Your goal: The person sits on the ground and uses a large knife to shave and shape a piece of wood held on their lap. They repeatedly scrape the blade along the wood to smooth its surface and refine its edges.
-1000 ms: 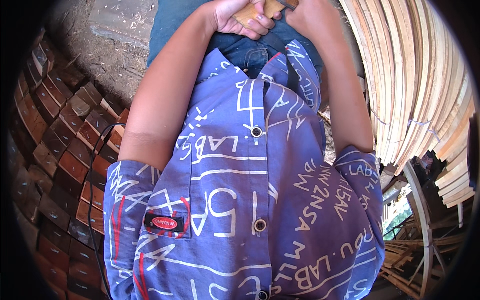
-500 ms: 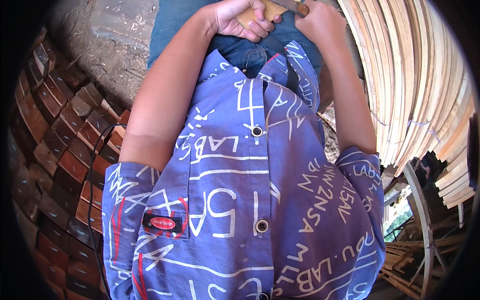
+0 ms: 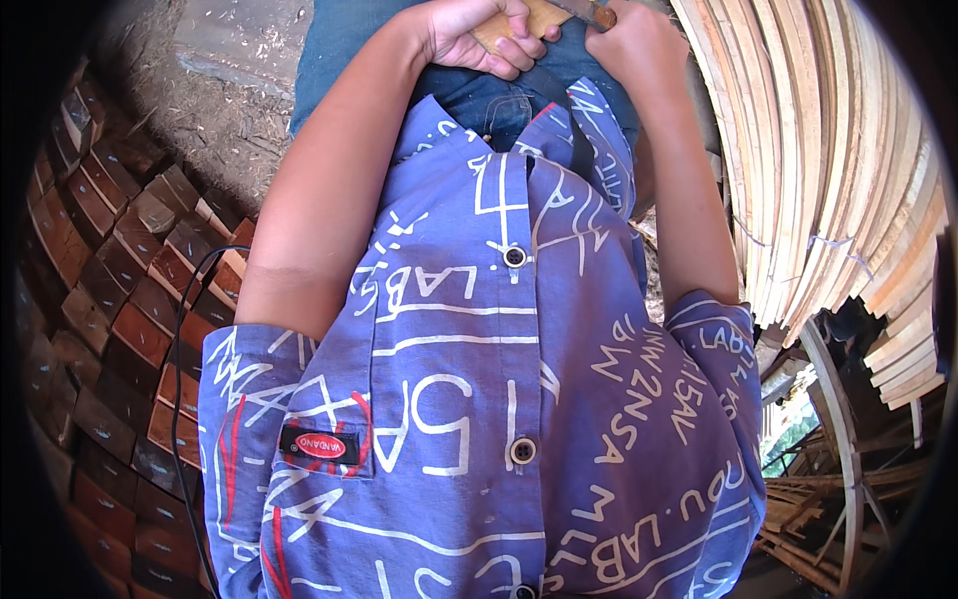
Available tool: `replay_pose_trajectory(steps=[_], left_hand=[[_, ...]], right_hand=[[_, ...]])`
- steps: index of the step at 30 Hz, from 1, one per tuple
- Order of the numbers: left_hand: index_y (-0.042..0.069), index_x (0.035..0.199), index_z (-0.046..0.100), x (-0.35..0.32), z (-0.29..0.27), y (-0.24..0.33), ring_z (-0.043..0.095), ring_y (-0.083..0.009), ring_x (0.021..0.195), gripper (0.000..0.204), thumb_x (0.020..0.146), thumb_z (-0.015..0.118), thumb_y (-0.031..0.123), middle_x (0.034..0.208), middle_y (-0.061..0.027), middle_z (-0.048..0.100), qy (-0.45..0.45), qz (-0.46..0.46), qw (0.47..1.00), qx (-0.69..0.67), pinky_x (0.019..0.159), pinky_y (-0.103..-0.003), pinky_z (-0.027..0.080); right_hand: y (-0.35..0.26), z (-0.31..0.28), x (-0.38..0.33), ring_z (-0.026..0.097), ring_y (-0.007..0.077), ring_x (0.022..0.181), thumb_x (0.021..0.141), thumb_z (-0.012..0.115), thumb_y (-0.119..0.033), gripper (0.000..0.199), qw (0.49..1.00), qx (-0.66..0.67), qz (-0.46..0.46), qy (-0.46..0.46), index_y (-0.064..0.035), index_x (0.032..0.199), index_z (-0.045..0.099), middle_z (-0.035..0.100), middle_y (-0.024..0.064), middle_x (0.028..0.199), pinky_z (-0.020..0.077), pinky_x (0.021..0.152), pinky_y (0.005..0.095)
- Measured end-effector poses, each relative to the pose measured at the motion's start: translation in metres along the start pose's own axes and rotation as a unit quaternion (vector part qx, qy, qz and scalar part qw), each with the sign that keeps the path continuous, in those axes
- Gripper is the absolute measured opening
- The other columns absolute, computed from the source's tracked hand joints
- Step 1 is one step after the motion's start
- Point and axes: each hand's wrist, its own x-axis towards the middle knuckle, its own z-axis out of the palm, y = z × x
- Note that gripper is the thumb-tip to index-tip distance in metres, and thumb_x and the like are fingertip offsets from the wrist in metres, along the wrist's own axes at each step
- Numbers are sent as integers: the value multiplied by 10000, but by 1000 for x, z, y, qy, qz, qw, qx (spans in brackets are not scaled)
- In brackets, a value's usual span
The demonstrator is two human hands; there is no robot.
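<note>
At the top edge, above my lap, my left hand is closed around a flat, pale yellowish piece of wood. My right hand makes a fist just to the right of it. From that fist shows a knife, a grey metal blade with a rounded brown handle end beside it. The blade lies close over the right end of the wood; whether it touches cannot be made out. The upper parts of both hands and the far end of the blade are cut off by the picture's edge.
Stacked dark reddish-brown wood blocks stand on my left, with a thin black cable beside my arm. Bundled long pale wood strips rise close on my right. Ahead to the left lies a dusty floor with shavings. Loose sticks lie behind right.
The view has shifted very slightly. Both hands keep their hold on the wood and the knife in nearly the same place.
</note>
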Motion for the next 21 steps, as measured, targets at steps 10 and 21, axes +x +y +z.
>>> replay_pose_trajectory(steps=[10, 21], left_hand=[[58, 978, 489, -5, 4, -5, 395, -108, 538, 157, 822, 497, 48, 677, -16, 422, 19, 33, 997, 63, 489, -245, 336], [76, 988, 471, -1, -12, -6, 384, -94, 527, 113, 883, 502, 48, 679, 12, 405, -11, -28, 1000, -6, 502, -240, 354]], right_hand=[[-18, -19, -15, 663, 405, 811, 780, 592, -175, 192, 999, 15, 7, -30, -62, 871, 717, 665, 242, 833, 522, 726, 495], [102, 4, 18, 666, 344, 929, 744, 598, -299, 352, 990, -64, 118, -33, -83, 1002, 700, 692, 202, 954, 523, 810, 443]])
